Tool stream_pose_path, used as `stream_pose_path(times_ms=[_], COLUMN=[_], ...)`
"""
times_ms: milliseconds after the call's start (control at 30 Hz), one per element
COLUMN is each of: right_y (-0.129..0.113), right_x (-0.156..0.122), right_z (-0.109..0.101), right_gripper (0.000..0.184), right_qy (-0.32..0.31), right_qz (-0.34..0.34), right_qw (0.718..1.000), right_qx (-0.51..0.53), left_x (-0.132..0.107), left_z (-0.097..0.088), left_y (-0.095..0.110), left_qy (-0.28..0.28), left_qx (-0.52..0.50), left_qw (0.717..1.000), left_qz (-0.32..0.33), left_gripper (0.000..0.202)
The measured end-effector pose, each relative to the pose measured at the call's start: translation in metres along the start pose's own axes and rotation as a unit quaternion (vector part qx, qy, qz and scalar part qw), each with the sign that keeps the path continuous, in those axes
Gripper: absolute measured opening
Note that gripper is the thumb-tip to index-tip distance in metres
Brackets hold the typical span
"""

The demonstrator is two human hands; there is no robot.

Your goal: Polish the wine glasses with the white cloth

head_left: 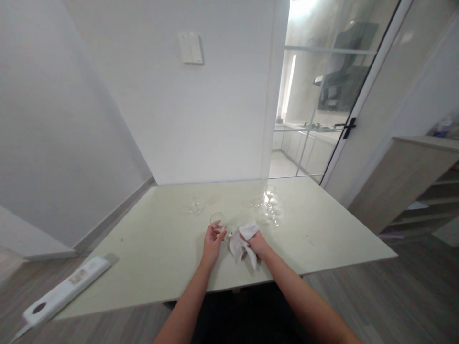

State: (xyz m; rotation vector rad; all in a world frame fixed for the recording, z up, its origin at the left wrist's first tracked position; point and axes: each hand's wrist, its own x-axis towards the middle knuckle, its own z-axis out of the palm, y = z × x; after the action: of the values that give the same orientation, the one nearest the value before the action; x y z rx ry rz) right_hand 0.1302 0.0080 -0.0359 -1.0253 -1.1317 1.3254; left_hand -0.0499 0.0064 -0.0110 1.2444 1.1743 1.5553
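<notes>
In front of me my left hand (214, 240) is closed around a clear drinking glass (216, 218), whose round rim shows above the fingers. The rest of that glass is partly hidden by the hand and hard to make out. My right hand (256, 241) grips a white cloth (239, 247), bunched at the fingers with its corners hanging toward the near table edge. The cloth lies close to the glass's right side; whether they touch I cannot tell.
On the pale table (154, 248) a clear glass (195, 203) stands farther back on the left. Several shiny glasses (269, 205) cluster at the back right. A white power strip (68, 289) lies across the left front corner. Behind are a wall and a glass door (304, 95).
</notes>
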Motion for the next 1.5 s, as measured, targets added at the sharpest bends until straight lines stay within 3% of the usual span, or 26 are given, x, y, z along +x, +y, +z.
stream_pose_path(times_ms=[300,1500], right_y=[0.006,-0.008], right_x=[0.003,-0.003], right_z=[0.0,0.004], right_gripper=[0.037,0.035], right_qy=[-0.005,-0.011], right_qz=[-0.02,-0.018], right_qw=[1.0,1.0], right_qx=[-0.02,-0.015], left_x=[0.0,0.0], left_z=[0.002,0.004], left_y=[-0.006,-0.004], left_qy=[-0.036,-0.052], left_qx=[-0.005,-0.003], left_qw=[0.999,0.998], left_qz=[-0.018,-0.022], left_gripper=[0.055,0.057])
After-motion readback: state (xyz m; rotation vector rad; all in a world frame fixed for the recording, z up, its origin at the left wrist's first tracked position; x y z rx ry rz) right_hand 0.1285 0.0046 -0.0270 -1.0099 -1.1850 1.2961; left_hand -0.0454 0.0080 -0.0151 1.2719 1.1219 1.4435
